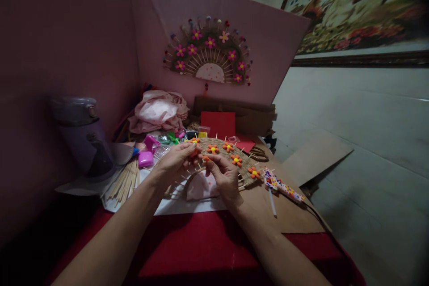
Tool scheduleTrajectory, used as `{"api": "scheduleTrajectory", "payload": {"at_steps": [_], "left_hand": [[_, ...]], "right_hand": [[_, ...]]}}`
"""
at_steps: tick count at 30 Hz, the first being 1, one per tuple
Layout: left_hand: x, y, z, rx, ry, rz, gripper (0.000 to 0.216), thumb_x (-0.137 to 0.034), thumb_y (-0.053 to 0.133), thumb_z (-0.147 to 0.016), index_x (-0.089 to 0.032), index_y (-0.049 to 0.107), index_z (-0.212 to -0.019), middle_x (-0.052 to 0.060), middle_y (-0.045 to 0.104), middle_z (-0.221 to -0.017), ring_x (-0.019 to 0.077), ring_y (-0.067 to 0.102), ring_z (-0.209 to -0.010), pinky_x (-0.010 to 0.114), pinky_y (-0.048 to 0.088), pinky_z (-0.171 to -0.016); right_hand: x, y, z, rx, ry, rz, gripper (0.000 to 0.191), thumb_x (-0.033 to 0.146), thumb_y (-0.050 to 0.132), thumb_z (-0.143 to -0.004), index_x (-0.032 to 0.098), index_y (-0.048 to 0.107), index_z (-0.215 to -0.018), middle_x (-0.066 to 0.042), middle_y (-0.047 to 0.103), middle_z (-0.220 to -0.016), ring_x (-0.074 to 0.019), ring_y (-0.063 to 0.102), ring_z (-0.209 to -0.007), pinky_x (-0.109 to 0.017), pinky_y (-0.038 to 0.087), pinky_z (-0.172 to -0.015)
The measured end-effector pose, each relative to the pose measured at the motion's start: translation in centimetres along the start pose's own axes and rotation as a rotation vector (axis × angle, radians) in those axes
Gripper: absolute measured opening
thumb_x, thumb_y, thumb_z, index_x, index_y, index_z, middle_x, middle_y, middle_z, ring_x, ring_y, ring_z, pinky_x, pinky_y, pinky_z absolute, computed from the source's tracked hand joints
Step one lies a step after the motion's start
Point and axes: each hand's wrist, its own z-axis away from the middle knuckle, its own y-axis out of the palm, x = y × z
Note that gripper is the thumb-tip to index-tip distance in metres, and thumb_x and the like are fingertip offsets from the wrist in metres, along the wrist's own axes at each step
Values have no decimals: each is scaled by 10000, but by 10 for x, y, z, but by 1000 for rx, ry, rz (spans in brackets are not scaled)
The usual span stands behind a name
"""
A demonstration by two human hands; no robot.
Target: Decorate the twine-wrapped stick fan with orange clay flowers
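Note:
A half-round fan craft (231, 157) of woven twine and thin sticks lies on the table, with several orange flowers (236, 159) stuck along its arc. My left hand (177, 161) pinches at the fan's upper left edge, fingers closed on a small orange piece. My right hand (223, 176) rests on the fan's middle, fingers curled and pinched close to the left hand's fingertips. What the right fingers hold is too small to make out.
A patterned glue gun (283, 187) lies right of the fan on brown cardboard (295, 219). A bundle of sticks (125, 183), a purple flask (83, 136), pink boxes (145, 159) and pink cloth (157, 109) sit left. A finished fan (209, 51) hangs on the pink wall.

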Motion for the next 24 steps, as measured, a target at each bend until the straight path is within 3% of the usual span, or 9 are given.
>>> {"api": "scheduleTrajectory", "payload": {"at_steps": [4, 8, 15, 24], "left_hand": [[3, 7, 3, -3, -55, -57, 162, -191, 724, -634, -108, 645, -750, 13, 568, -629, 69, 496, -509, 185, 360, -477], [5, 9, 6, 50, -56, -190, 292, -359, 696, -697, -118, 568, -592, -14, 497, -528, 46, 395, -442, 181, 263, -422], [13, 7, 5, 92, -62, -246, 351, -417, 707, -677, -139, 522, -567, -40, 446, -479, 49, 360, -421, 199, 228, -422], [20, 9, 3, 110, -45, -222, 387, -441, 705, -676, -149, 473, -571, -51, 419, -473, 40, 331, -404, 193, 199, -408]], "right_hand": [[2, -1, 2, 3, -166, 207, 114, 248, 630, -812, 225, 693, -904, -11, 605, -809, -119, 545, -680, -263, 457, -635], [3, -3, 3, -39, -273, 380, 79, 219, 645, -798, 226, 688, -864, -14, 577, -812, -137, 546, -759, -270, 455, -688], [-4, -5, 4, -102, -156, 372, 110, 260, 644, -797, 193, 601, -873, -9, 592, -795, -137, 565, -723, -263, 461, -663], [0, -6, 1, -78, -210, 438, 91, 281, 635, -803, 196, 611, -824, -15, 579, -792, -138, 537, -710, -263, 445, -634]]}}
